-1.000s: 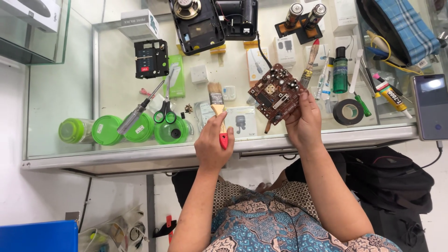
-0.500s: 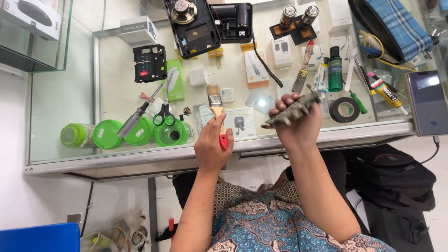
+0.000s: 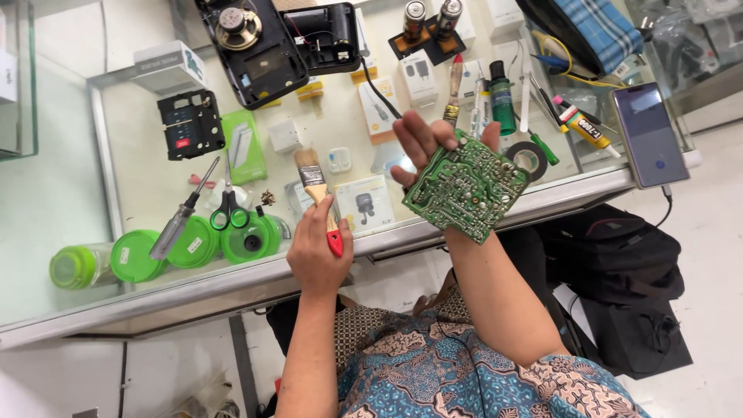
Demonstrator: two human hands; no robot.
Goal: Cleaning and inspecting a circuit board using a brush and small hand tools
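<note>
Since the earlier frames the right hand (image 3: 433,147) has turned the circuit board (image 3: 466,186) over, so that its green soldered side now faces the camera instead of its edge. The fingers (image 3: 416,133) are spread behind the board and hold it up above the near edge of the glass counter (image 3: 139,193). The left hand (image 3: 317,248) is closed around the red handle of a small paintbrush (image 3: 319,193), bristles pointing to the far side and clear of the board. It looks like the cleaning step; the next move would call for bringing the bristles onto the green face. On the counter lie scissors (image 3: 228,207), a screwdriver (image 3: 179,220), green lids (image 3: 193,244), tape (image 3: 528,157) and, at far right, a phone (image 3: 648,133). A dark bag (image 3: 619,255) sits on the pale floor.
</note>
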